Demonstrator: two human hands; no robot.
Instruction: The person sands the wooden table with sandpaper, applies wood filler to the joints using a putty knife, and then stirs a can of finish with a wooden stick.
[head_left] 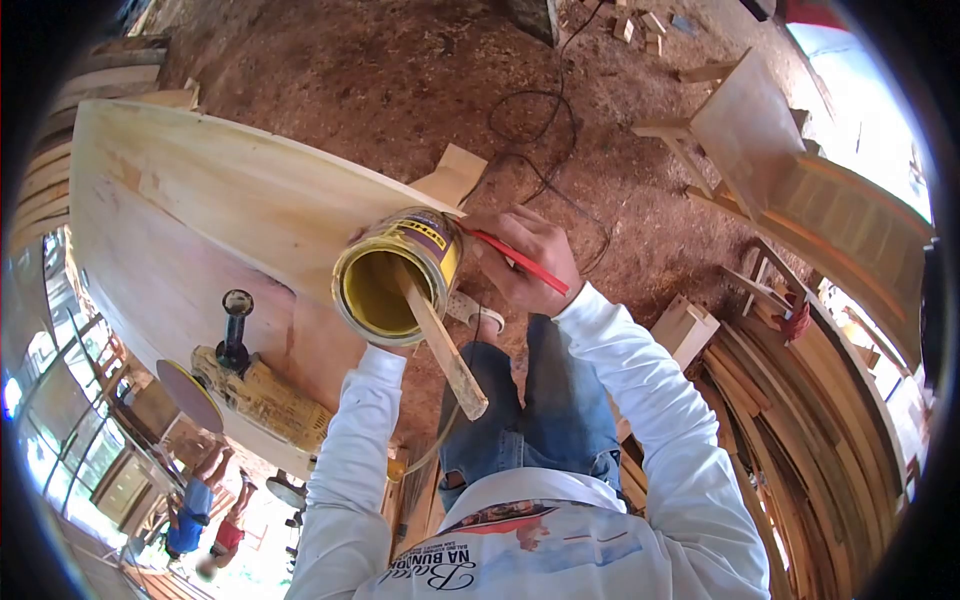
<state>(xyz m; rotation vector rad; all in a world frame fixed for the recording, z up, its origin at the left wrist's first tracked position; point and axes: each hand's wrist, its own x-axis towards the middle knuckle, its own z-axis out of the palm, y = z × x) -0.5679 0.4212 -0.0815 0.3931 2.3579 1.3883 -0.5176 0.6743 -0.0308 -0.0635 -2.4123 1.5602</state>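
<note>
An opened tin can (432,243) with a yellow and dark label tilts toward me, its inside coated yellowish. My left hand (393,350) holds it from behind and below, most of its fingers hidden by the can. A flat wooden stick (447,352) leans out over the can's rim. Beside the label, my right hand (530,257) is closed around a thin red handle (518,262). The far end of that tool is hidden near the can, so its kind does not show.
A pale wooden panel (200,160) lies at the left, bearing a yellow angle grinder (265,395) with a sanding disc. A black cable (545,180) loops over the brown floor. Wooden furniture (750,130) and stacked boards (780,420) stand right. People (195,510) are in the background at lower left.
</note>
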